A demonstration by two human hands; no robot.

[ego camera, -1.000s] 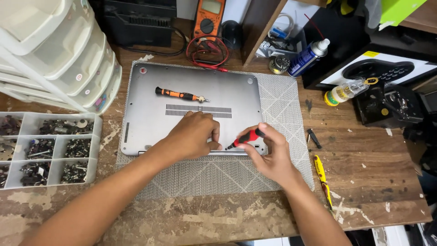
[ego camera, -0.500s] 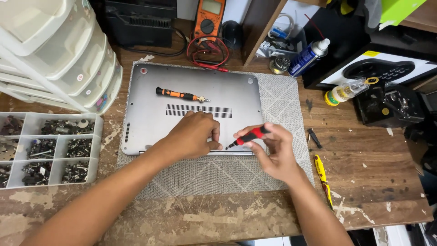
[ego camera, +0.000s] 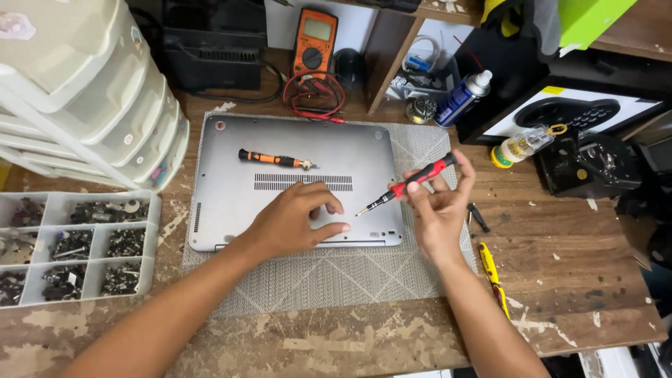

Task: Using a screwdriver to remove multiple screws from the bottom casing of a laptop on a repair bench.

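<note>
A silver laptop (ego camera: pixel 294 150) lies bottom-up on a grey patterned mat (ego camera: pixel 329 280). My left hand (ego camera: pixel 297 220) rests flat on the laptop's near edge, fingers spread over the casing. My right hand (ego camera: pixel 437 210) holds a red-and-black screwdriver (ego camera: pixel 406 185) lifted off the laptop, its tip pointing down-left toward my left fingertips. An orange-and-black screwdriver (ego camera: pixel 276 159) lies loose on the laptop's far half.
A compartment tray of dark screws (ego camera: pixel 73 245) sits at left under stacked plastic drawers (ego camera: pixel 84 91). An orange multimeter (ego camera: pixel 313 43) with leads stands behind the laptop. A spray can (ego camera: pixel 458 98), small bottle (ego camera: pixel 521 145), yellow tool (ego camera: pixel 492 276) and black box (ego camera: pixel 591 164) lie at right.
My right hand has lifted the red screwdriver up and to the right, away from the laptop's near edge. My left hand stays on the casing.
</note>
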